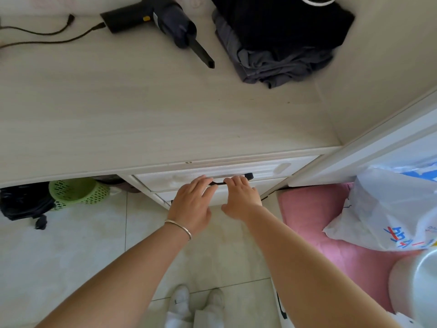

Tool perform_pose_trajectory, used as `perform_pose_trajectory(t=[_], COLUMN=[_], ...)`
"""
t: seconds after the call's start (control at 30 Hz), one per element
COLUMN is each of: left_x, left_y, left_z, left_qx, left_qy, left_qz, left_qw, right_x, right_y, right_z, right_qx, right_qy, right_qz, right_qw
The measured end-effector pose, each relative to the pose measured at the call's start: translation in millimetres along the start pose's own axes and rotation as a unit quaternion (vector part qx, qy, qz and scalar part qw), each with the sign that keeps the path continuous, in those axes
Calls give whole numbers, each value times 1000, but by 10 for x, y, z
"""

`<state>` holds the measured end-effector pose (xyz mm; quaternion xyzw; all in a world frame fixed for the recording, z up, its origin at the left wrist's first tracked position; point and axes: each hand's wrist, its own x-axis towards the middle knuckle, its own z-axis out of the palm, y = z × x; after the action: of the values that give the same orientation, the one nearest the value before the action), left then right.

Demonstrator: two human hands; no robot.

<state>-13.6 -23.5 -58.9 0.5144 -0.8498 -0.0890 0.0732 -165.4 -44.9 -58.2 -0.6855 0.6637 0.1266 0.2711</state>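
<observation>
The right hand's (pixel 241 200) fingers (pixel 234 182) lie close together and bend over the top of the black handle (pixel 218 183), gripping it just right of its middle. The left hand's (pixel 191 204) fingers (pixel 201 181) are also together, laid nearly straight over the handle's left end. I cannot tell whether their tips hook under it. A short stretch of the bar shows between the two hands, and its right end sticks out past the right hand. The handle sits on the front of the top drawer (pixel 163 182), just under the edge of the desk (pixel 142 114). The drawer is closed or nearly so.

On the desk, well beyond the hands, lie a dark hand vacuum (pixel 163 22) with its cable (pixel 47 37) trailing left, and a pile of folded dark clothes (pixel 279 36). Under the desk to the left stand a green basket (pixel 78 190) and a black bag (pixel 21 202). Right of the drawer are a pink cushion (pixel 307 209) and a white plastic bag (pixel 390 209). Nothing lies between the hands and the handle.

Both arms reach forward and down, palms down, side by side. A thin bracelet (pixel 179 228) circles the left wrist. White shoes (pixel 182 301) stand on the tiled floor below.
</observation>
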Motion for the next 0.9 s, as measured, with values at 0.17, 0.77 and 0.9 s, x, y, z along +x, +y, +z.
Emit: perform_pose_trajectory(t=[0.17, 0.77, 0.9], left_x=[-50, -583, -726], left_y=[120, 597, 680], left_z=[-183, -461, -510], left_qx=[15, -16, -44], left_qy=[76, -218, -262], left_qz=[17, -144, -144], left_qw=[997, 965, 953], right_x=[-232, -1454, -1594], right_y=[-41, -73, -3], right_z=[122, 266, 210], right_qx=[6, -4, -25], right_qy=[-13, 256, 120], right_qz=[17, -42, -47], right_qw=[1000, 966, 991])
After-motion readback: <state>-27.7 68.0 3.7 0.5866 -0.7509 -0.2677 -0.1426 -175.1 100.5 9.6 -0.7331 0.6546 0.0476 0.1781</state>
